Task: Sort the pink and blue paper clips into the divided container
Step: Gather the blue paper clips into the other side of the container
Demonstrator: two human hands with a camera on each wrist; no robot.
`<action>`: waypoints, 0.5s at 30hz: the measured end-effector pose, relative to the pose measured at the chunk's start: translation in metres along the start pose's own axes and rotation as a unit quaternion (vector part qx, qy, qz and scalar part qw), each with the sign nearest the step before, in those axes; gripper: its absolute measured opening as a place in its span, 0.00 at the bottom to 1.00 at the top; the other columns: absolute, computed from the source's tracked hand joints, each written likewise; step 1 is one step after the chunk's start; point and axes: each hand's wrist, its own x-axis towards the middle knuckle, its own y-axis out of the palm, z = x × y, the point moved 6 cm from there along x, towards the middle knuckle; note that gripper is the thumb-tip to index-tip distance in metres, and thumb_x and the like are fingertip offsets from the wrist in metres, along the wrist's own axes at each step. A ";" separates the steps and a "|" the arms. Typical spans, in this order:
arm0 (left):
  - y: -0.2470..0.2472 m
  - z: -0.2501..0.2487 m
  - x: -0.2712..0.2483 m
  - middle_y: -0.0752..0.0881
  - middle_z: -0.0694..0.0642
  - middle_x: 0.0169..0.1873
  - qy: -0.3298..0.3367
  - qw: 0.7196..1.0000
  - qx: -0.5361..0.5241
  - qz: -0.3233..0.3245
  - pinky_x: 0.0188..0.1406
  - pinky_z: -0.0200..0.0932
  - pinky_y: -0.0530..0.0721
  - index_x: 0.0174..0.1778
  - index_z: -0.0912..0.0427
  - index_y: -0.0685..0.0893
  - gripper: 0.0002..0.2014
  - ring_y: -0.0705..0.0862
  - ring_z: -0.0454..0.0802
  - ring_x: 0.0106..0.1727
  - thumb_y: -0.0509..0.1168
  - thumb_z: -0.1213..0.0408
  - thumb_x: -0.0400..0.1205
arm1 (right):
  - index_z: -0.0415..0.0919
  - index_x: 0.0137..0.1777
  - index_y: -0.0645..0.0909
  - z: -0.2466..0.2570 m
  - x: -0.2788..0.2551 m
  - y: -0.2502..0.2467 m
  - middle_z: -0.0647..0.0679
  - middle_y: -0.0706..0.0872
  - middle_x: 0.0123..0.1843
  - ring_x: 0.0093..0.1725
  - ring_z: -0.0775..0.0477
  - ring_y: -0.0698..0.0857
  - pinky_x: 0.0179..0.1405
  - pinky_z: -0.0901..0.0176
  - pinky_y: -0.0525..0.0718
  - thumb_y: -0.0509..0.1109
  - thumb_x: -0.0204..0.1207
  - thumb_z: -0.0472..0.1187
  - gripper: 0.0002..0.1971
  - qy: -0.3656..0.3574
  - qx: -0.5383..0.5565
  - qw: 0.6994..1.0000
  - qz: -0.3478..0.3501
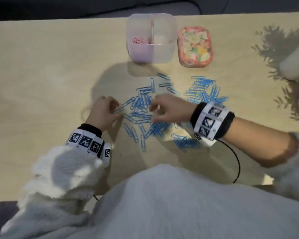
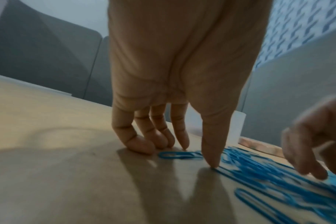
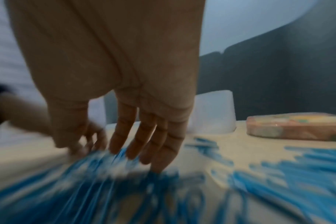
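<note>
L hand (image 1: 104, 112) sits toward the tabletop's (image 1: 41, 80) near-left of centre, at the left fringe of the blue paper clips (image 1: 141, 109). In the wrist view its thumb tip (image 2: 213, 160) presses the wood just beside one clip, index tip down behind it, other fingers curled w/ tips on the surface. Grip state: fingertips touching, nothing lifted or pinched yet as far as I can see.

R hand (image 1: 167, 109) hovers over the middle of the same scatter, fingers (image 3: 125, 133) hanging fairly straight, tips brushing clips; that wrist view is badly smeared, so can't tell if any clip is caught between thumb and fingers.

More blue clips lie in a second heap (image 1: 204, 91) toward the right side, plus a clump near the front edge under the R wrist.

At the far edge, centre: the divided container (image 1: 151, 54). Its left compartment holds the pink paper clips (image 1: 139, 40); right compartment looks empty, tho the frosted wall makes that hard to confirm. Just right of it, a pink patterned box (image 1: 195, 47).

Progress, my guess: pinks done, no pink left loose on the tabletop; blues are basically all still to go. Right edge objects are cut off, unidentifiable.
</note>
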 end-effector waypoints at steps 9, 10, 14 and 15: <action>0.033 -0.041 -0.016 0.78 0.64 0.51 0.067 0.995 0.040 0.062 0.53 0.47 0.76 0.55 0.63 0.78 0.15 0.79 0.58 0.49 0.70 0.61 0.76 | 0.36 0.47 0.85 -0.046 -0.035 -0.002 0.38 0.87 0.48 0.50 0.38 0.84 0.51 0.51 0.78 0.66 0.70 0.30 0.09 0.032 0.010 0.988 -0.150; 0.034 -0.039 -0.020 0.77 0.63 0.52 0.066 0.994 0.053 0.075 0.54 0.48 0.76 0.57 0.63 0.77 0.21 0.78 0.58 0.51 0.73 0.58 0.72 | 0.38 0.46 0.85 -0.051 -0.044 -0.005 0.40 0.88 0.46 0.48 0.38 0.84 0.49 0.50 0.79 0.66 0.70 0.32 0.08 0.044 0.001 0.986 -0.158; 0.038 -0.030 -0.042 0.74 0.60 0.54 0.074 0.986 0.080 0.122 0.56 0.50 0.75 0.63 0.59 0.71 0.38 0.75 0.57 0.55 0.80 0.51 0.60 | 0.44 0.48 0.81 -0.063 -0.081 0.015 0.46 0.84 0.40 0.41 0.43 0.82 0.42 0.52 0.80 0.77 0.65 0.46 0.14 0.098 0.030 0.991 -0.087; 0.041 -0.032 -0.046 0.74 0.60 0.55 0.082 0.986 0.076 0.123 0.56 0.49 0.75 0.63 0.59 0.71 0.37 0.75 0.57 0.56 0.80 0.53 0.62 | 0.43 0.52 0.79 -0.062 -0.088 0.028 0.47 0.81 0.41 0.40 0.45 0.80 0.41 0.53 0.77 0.80 0.61 0.47 0.21 0.104 0.049 0.992 -0.052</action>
